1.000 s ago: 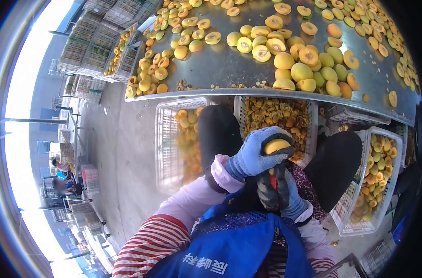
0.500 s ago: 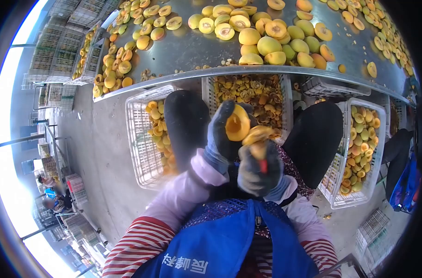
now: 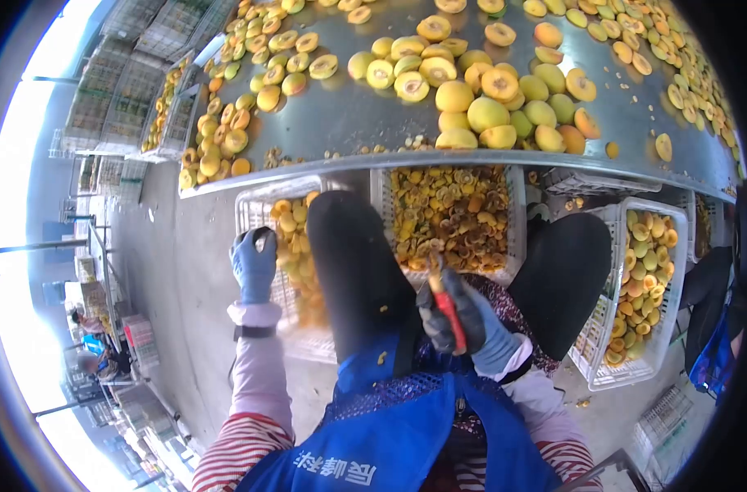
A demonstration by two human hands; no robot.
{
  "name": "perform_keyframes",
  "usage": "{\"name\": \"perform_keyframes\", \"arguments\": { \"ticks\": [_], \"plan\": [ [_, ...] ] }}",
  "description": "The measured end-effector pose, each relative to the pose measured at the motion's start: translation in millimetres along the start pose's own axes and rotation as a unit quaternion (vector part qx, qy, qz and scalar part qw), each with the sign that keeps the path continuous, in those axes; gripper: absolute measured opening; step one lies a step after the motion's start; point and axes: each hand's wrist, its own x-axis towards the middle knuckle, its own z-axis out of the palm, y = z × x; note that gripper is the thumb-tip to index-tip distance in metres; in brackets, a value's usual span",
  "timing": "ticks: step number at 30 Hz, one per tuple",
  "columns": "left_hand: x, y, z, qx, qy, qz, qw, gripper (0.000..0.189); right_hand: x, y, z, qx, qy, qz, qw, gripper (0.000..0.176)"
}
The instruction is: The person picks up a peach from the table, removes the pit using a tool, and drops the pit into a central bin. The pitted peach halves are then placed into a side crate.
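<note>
While fruit [image 3: 486, 113] litters metal table [image 3: 345, 119] | grey floor [image 3: 189, 279] | left hand [image 3: 254, 264] gaping | right hand [image 3: 473, 318] gripping tool [image 3: 446, 308]

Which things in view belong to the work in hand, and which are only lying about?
Likely in use: red-handled tool in the gloved right hand; yellow fruit halves; grey metal table; white plastic crate of brownish scraps.
Probably lying about: stacked pale slatted crates, far left; yellow scrap on the blue cloth.
</note>
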Motion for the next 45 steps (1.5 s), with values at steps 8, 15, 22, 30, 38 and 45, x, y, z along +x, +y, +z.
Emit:
{"name": "perform_keyframes", "arguments": {
  "ticks": [8,15,22,30,38,45],
  "plan": [
    [145,209,32,-0.137,-0.042,0.109,0.984,0.043,27,-17,-12,-0.119,0.028,-0.098,0.988,0.041],
    [219,258,133,-0.154,-0.088,0.223,0.958,0.050,39,-22,-34,-0.041,0.123,-0.140,0.982,0.030],
    [42,268,13,-0.209,-0.196,0.453,0.844,0.061,27,-56,-7,-0.088,0.138,-0.307,0.938,0.041],
    [-56,237,25,-0.742,-0.374,0.082,0.550,0.073,21,-43,32,-0.144,0.169,-0.360,0.906,0.030],
    [-73,237,16,-0.653,-0.254,0.007,0.713,0.036,-11,-32,41,-0.720,0.245,-0.380,0.527,0.030],
    [-79,239,6,-0.587,-0.300,0.002,0.752,0.031,-16,-16,37,-0.711,0.226,-0.351,0.566,0.033]
  ]
}}
